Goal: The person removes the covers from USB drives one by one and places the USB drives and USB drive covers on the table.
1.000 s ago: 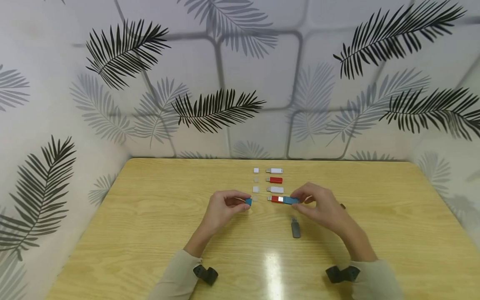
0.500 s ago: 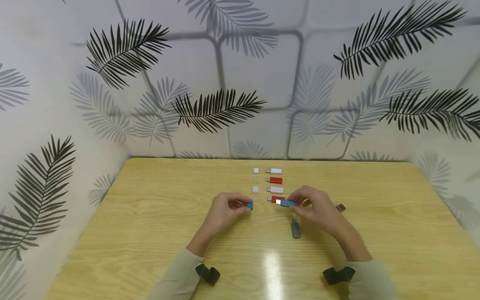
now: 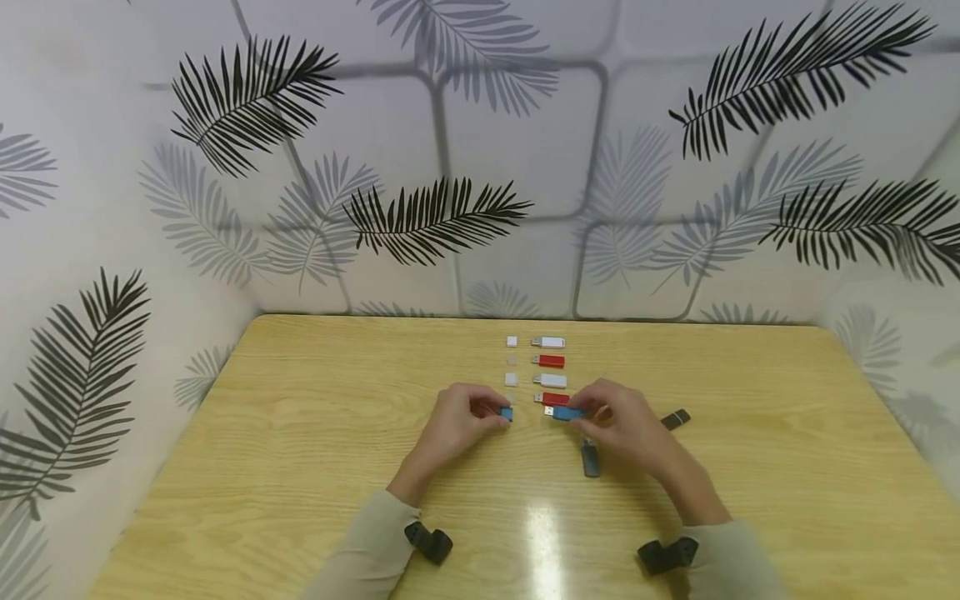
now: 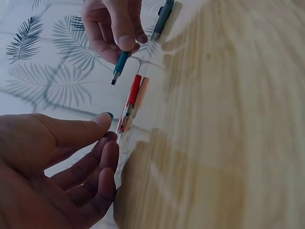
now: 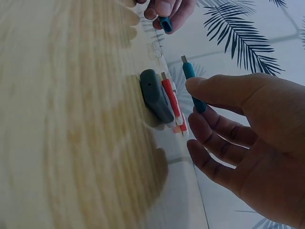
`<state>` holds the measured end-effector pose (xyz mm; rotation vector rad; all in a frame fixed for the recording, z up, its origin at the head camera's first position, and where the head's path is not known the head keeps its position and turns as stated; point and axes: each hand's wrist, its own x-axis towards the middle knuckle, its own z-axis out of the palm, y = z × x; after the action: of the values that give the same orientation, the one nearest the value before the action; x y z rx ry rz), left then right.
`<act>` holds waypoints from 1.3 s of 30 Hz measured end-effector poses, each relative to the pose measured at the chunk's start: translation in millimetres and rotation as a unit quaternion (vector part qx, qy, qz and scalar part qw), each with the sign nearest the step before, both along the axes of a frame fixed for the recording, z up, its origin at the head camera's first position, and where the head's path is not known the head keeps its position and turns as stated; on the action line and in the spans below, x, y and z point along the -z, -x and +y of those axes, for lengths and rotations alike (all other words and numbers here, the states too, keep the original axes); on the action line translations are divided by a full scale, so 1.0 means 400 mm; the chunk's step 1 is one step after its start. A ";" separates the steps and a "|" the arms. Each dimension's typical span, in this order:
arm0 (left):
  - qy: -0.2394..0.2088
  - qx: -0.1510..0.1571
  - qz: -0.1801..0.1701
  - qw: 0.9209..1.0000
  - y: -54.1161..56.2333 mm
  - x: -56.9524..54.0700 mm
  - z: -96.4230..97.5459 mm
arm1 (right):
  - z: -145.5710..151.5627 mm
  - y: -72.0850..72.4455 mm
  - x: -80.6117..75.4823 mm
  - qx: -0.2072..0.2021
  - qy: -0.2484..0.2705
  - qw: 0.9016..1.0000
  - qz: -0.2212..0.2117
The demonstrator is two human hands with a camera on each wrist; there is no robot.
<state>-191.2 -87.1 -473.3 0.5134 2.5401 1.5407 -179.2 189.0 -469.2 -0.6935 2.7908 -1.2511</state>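
My left hand (image 3: 459, 421) pinches a small blue cap (image 3: 507, 413) between thumb and fingers; its hollow end shows in the right wrist view. My right hand (image 3: 621, 421) pinches a blue USB stick (image 3: 567, 413) by its back end. The stick's bare metal plug points left, toward the cap, with a gap between them. Both are held above the table, just in front of a red USB stick (image 3: 553, 399). The clear cap to the left of that red stick is mostly hidden behind my left fingers.
Behind lie a white stick (image 3: 553, 381), a red stick (image 3: 551, 361) and another white stick (image 3: 552, 342), with caps (image 3: 511, 379) in a column to their left. A grey USB stick (image 3: 591, 460) lies nearer me; a black one (image 3: 677, 419) rests beyond my right wrist.
My right hand has brought the blue stick left and nearer me, uncovering more of the red and black sticks. My left hand has shifted slightly right and nearer with the cap.
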 end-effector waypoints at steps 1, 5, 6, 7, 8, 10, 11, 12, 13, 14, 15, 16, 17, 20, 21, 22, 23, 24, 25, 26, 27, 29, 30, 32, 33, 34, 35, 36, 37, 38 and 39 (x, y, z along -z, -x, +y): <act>0.004 0.000 -0.001 1.000 0.000 0.000 0.003 | -0.001 0.000 0.003 0.000 -0.002 1.000 -0.002; 0.019 -0.006 -0.005 1.000 0.001 0.003 0.009 | -0.004 0.001 0.013 0.002 -0.012 1.000 -0.008; 0.021 -0.008 -0.005 1.000 0.001 0.004 0.010 | -0.004 0.002 0.015 0.002 -0.015 1.000 -0.009; 0.022 -0.009 -0.004 1.000 0.002 0.005 0.010 | -0.005 0.003 0.017 0.002 -0.016 1.000 -0.010; 0.022 -0.009 -0.003 1.000 0.003 0.006 0.010 | -0.005 0.004 0.020 0.002 -0.019 1.000 -0.011; 0.021 -0.009 0.000 1.000 0.006 0.009 0.010 | -0.007 0.005 0.023 0.003 -0.023 1.000 -0.013; 0.022 -0.009 0.000 1.000 0.007 0.009 0.010 | -0.008 0.005 0.025 0.004 -0.024 1.000 -0.014; 0.022 -0.009 0.001 1.000 0.008 0.010 0.010 | -0.009 0.006 0.026 0.004 -0.025 1.000 -0.015; 0.023 -0.010 0.003 1.000 0.009 0.012 0.010 | -0.010 0.007 0.026 0.006 -0.027 1.000 -0.016; 0.024 -0.011 0.005 1.000 0.011 0.014 0.010 | -0.011 0.007 0.027 0.008 -0.028 0.999 -0.016; 0.026 -0.013 0.004 1.000 0.012 0.016 0.011 | -0.013 0.007 0.027 0.011 -0.028 0.999 -0.017; 0.028 -0.017 0.004 0.999 0.013 0.016 0.013 | -0.014 0.008 0.027 0.012 -0.029 0.999 -0.018; 0.031 -0.020 0.004 0.999 0.014 0.017 0.014 | -0.014 0.008 0.027 0.014 -0.030 0.999 -0.018; 0.038 -0.027 0.004 0.999 0.015 0.014 0.019 | -0.017 0.009 0.028 0.016 -0.036 0.999 -0.020; 0.041 -0.029 0.003 0.999 0.014 0.013 0.020 | -0.018 0.010 0.028 0.016 -0.038 0.999 -0.021; 0.043 -0.031 0.004 0.999 0.014 0.012 0.022 | -0.019 0.010 0.029 0.015 -0.039 0.999 -0.022; 0.045 -0.032 0.002 0.998 0.014 0.012 0.023 | -0.020 0.009 0.030 0.016 -0.041 0.999 -0.022; 0.047 -0.032 0.002 0.998 0.014 0.013 0.025 | -0.020 0.009 0.030 0.015 -0.043 0.999 -0.023; 0.048 -0.033 0.001 0.998 0.014 0.014 0.026 | -0.021 0.009 0.032 0.016 -0.044 0.999 -0.023; 0.052 -0.033 0.002 0.998 0.014 0.016 0.027 | -0.021 0.009 0.032 0.017 -0.046 0.999 -0.023; 0.055 -0.033 0.001 0.998 0.015 0.017 0.029 | -0.021 0.009 0.032 0.018 -0.047 0.998 -0.024; 0.063 -0.033 0.001 0.997 0.016 0.016 0.032 | -0.022 0.008 0.032 0.018 -0.050 0.998 -0.022; 0.068 -0.033 0.002 0.997 0.017 0.015 0.033 | -0.022 0.009 0.032 0.019 -0.052 0.998 -0.021; 0.076 -0.036 0.002 0.996 0.018 0.011 0.034 | -0.025 0.010 0.031 0.019 -0.056 0.998 -0.019; 0.078 -0.037 0.001 0.996 0.018 0.009 0.035 | -0.026 0.010 0.030 0.019 -0.059 0.998 -0.018; 0.081 -0.038 -0.001 0.996 0.019 0.007 0.035 | -0.027 0.011 0.030 0.019 -0.061 0.998 -0.018; 0.083 -0.039 -0.002 0.996 0.020 0.006 0.035 | -0.028 0.011 0.030 0.019 -0.062 0.998 -0.019; 0.083 -0.039 -0.003 0.996 0.021 0.005 0.035 | -0.029 0.012 0.029 0.020 -0.064 0.998 -0.020; 0.083 -0.037 -0.004 0.996 0.021 0.005 0.035 | -0.030 0.012 0.029 0.022 -0.064 0.997 -0.022; 0.082 -0.036 -0.006 0.996 0.021 0.005 0.034 | -0.030 0.012 0.029 0.022 -0.064 0.997 -0.024; 0.082 -0.035 -0.005 0.996 0.020 0.005 0.034 | -0.030 0.012 0.029 0.022 -0.065 0.997 -0.024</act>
<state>-199.4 -73.6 -475.3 0.3991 2.6727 1.3340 -183.9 176.8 -480.9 -0.5909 2.8310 -1.0653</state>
